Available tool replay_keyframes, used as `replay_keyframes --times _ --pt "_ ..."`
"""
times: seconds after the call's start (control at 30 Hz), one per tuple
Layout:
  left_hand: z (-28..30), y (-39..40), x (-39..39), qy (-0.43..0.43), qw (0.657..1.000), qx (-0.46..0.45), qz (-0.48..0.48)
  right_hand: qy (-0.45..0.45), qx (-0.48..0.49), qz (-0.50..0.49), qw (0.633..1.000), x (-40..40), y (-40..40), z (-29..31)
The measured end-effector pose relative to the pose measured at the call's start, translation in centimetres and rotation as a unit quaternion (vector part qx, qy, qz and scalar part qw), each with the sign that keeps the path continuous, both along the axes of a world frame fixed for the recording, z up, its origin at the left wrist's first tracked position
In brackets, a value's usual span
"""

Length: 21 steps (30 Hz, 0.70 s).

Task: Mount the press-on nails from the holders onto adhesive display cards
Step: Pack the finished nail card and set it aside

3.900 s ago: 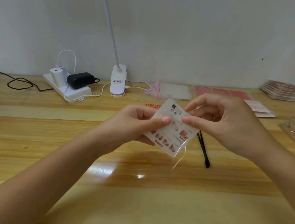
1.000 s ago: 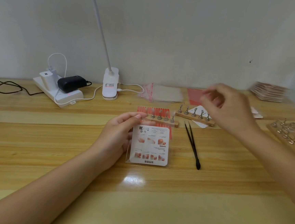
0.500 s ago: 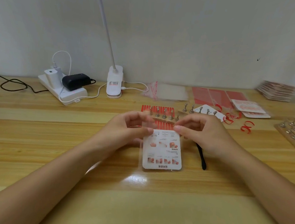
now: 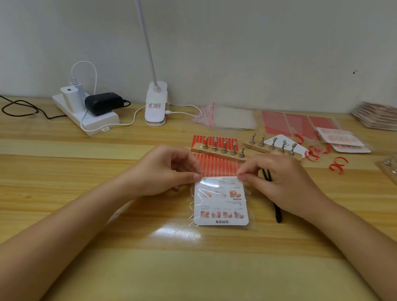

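Pinching the bagged card's (image 4: 221, 204) far corners, the left hand (image 4: 166, 171) and right hand (image 4: 278, 181) are each keeping a narrow grip, seemingly on the sleeve's flap; the card is lying flat on the worktop (image 4: 182, 269), just nearer than both grips.

Bagged card (image 4: 221, 204) on table (image 4: 67, 211), nail holders (image 4: 219, 149) behind, tweezers (image 4: 275, 205) right.

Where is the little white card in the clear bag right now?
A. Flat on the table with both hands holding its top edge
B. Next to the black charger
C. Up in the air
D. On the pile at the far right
A: the bagged card lies flat on the table, with the left hand and right hand pinching its top corners.
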<state>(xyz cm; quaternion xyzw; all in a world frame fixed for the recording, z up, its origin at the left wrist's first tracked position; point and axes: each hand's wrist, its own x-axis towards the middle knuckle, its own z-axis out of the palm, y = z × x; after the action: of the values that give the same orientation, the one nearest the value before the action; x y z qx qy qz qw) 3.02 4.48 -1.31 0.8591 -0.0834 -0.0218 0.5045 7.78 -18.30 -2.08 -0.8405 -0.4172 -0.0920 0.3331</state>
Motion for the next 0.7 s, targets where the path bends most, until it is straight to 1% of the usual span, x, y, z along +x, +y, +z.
replay_keyframes --times 0.07,0.13,0.23,0.37,0.43,0.57,0.7 --pt "-0.1 0.0 -0.1 -0.023 1.0 0.017 -0.004 -0.043 -0.029 0.002 0.999 0.0 -0.1 -0.1" --pt "-0.2 -0.1 -0.2 -0.064 0.996 0.056 -0.015 -0.089 -0.059 0.017 0.994 -0.1 -0.3 -0.1" --pt "-0.6 0.1 -0.5 -0.132 0.982 0.125 -0.041 -0.115 -0.091 0.034 0.989 -0.1 -0.6 0.1" --pt "-1.1 0.6 -0.7 -0.212 0.946 0.23 -0.082 -0.138 -0.129 0.058 0.98 -0.1 -0.8 0.5" --pt "-1.0 0.7 -0.8 -0.253 0.923 0.276 -0.093 -0.152 -0.145 0.066 0.976 -0.1 -0.8 0.7" --pt "-0.7 0.7 -0.9 -0.311 0.883 0.321 -0.141 -0.185 -0.172 0.077 0.965 -0.2 -0.7 0.9" --pt "-0.1 0.6 -0.8 -0.331 0.855 0.361 -0.174 -0.208 -0.201 0.084 0.954 -0.3 -0.5 1.1"
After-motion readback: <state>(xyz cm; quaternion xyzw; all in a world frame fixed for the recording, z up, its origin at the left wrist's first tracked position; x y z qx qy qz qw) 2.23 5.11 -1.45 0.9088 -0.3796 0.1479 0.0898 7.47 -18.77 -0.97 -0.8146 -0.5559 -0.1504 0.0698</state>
